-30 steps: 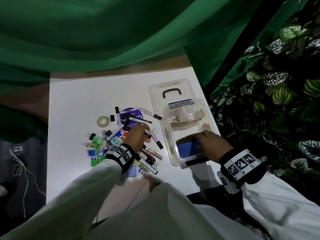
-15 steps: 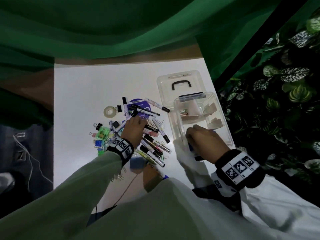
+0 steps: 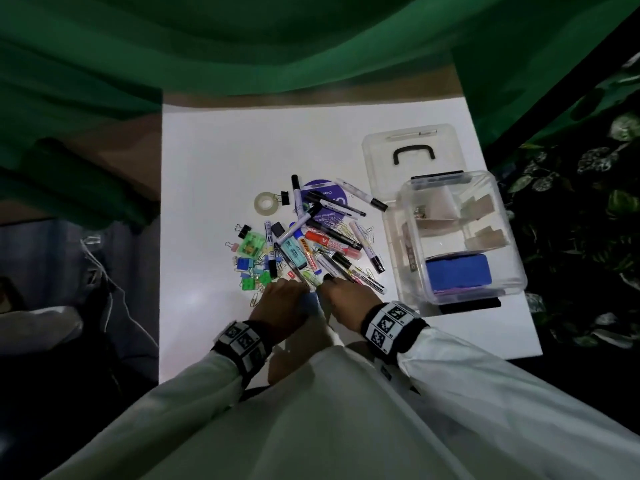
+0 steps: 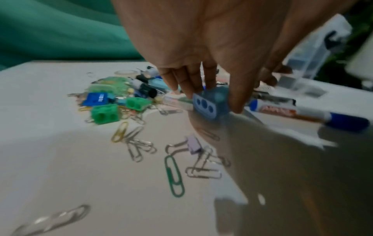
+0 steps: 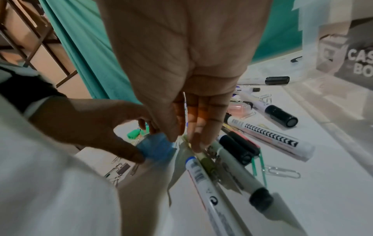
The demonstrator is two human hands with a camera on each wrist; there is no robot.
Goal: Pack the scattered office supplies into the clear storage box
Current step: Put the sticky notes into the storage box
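A pile of markers, pens (image 3: 332,237), sharpeners and clips lies on the white table (image 3: 214,168). At its near edge my left hand (image 3: 287,296) pinches a blue three-hole sharpener (image 4: 210,103) between thumb and fingers; the same sharpener (image 5: 156,148) shows beside my right hand. My right hand (image 3: 341,292) reaches down just right of it, fingers (image 5: 198,140) straight and touching a thin yellow-green pen (image 5: 206,162) among the markers. The clear storage box (image 3: 512,271) stands to the right with a blue eraser (image 3: 457,273) inside.
The box lid (image 3: 412,147) with a black handle lies behind the box. A tape roll (image 3: 266,203) and a purple disc (image 3: 325,192) sit at the pile's far side. Loose paper clips (image 4: 175,174) lie near the front edge. Green curtain hangs behind; plants stand to the right.
My right hand left the box, where the blue eraser now lies, and came to the pile's near edge. My left hand drew back from the pile's middle and took the blue sharpener.
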